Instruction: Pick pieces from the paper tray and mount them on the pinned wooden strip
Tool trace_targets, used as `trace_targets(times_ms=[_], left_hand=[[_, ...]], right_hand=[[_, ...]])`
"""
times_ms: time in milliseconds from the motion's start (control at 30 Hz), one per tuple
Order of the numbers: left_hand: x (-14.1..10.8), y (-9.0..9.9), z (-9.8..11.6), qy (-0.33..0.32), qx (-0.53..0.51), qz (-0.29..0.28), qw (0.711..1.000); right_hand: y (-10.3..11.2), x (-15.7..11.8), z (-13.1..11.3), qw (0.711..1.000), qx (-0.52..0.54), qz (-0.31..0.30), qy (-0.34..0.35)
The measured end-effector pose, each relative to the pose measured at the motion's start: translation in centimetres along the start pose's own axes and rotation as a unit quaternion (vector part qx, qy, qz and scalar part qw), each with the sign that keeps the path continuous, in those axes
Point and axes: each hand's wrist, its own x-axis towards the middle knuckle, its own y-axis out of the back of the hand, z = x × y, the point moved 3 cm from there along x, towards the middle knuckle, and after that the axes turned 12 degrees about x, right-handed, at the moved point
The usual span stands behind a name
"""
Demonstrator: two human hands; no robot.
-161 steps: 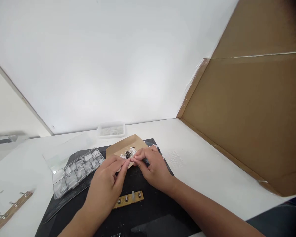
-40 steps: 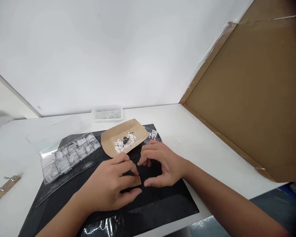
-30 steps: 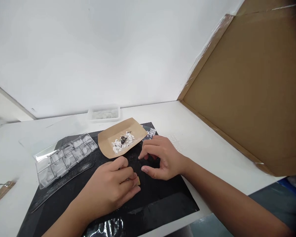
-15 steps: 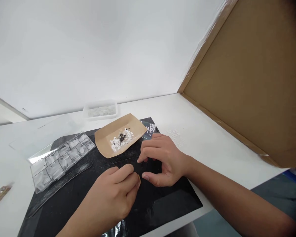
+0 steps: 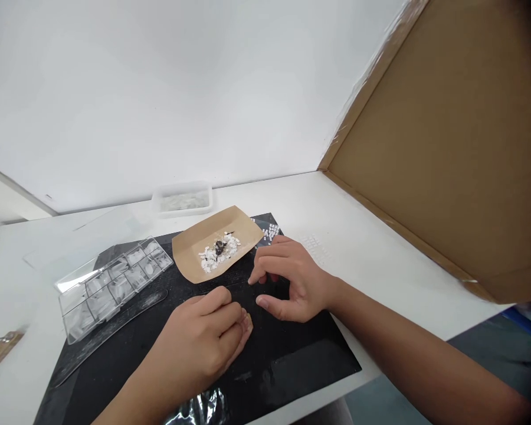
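My left hand [image 5: 210, 339] is closed over the black mat [image 5: 292, 360], its fingers curled together. What it holds, if anything, is hidden behind the fingers. Just to the right, my right hand [image 5: 287, 280] has thumb and forefinger apart with nothing seen between them. Beyond both hands lies a brown paper tray [image 5: 190, 242] with small white flakes [image 5: 212, 257] and black scraps [image 5: 222, 245] in it. A curved dark nail file [image 5: 115, 333] rests on the mat to the left, beside a clear compartment box [image 5: 115, 286] of translucent nail tips.
A translucent tub [image 5: 182, 199] of pale pieces stands by the wall. White tabs on a clear sheet [image 5: 269, 230] lie behind my right hand, and faint pale tabs [image 5: 314, 245] on the table. A tall cardboard panel [image 5: 442, 147] bounds the right; a clipboard [image 5: 2, 354] shows at far left.
My left hand has turned slightly, showing more of its curled fingertips. My right hand has risen a little, still with thumb and forefinger apart. The view has shifted slightly.
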Motion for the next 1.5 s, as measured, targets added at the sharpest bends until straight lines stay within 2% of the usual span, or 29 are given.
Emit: trace_targets(times_ms=[300,533,600,733,867,1000,1067,1200,1333,1500], left_hand=[[-0.2,0.4,-1.0,0.010,-0.055,-0.014,0.998],[-0.1,1.0,-2.2,0.059,-0.106,0.049,0.991],[0.0,1.1,-2.6,0.079,-0.118,0.075,0.987],[0.1,1.2,-3.4,0.132,-0.113,0.128,0.976],[-0.1,0.9,-3.7,0.169,-0.079,0.146,0.971],[-0.3,0.5,-3.9,0.186,-0.065,0.145,0.970],[-0.4,0.4,-4.0,0.193,-0.059,0.149,0.968],[-0.6,0.1,-4.1,0.185,-0.052,0.153,0.969],[-0.8,-0.2,-3.8,0.180,-0.047,0.136,0.973],[-0.9,0.0,-4.0,0.232,-0.027,0.135,0.963]], right_hand=[[0.6,0.0,0.2,1.000,-0.017,-0.007,-0.011],[1.7,0.1,1.1,0.998,-0.052,0.021,-0.008],[2.2,0.2,1.6,0.997,-0.052,0.054,-0.010],[4.2,0.0,3.0,0.979,-0.080,0.182,-0.054],[7.3,-1.2,5.0,0.934,-0.133,0.291,-0.159],[10.5,-3.6,8.5,0.883,-0.130,0.340,-0.296],[11.6,-4.8,10.0,0.865,-0.139,0.338,-0.343],[12.9,-6.1,11.6,0.855,-0.163,0.310,-0.383],[13.0,-6.1,11.5,0.865,-0.178,0.240,-0.403],[12.3,-4.9,10.3,0.888,-0.198,0.207,-0.359]])
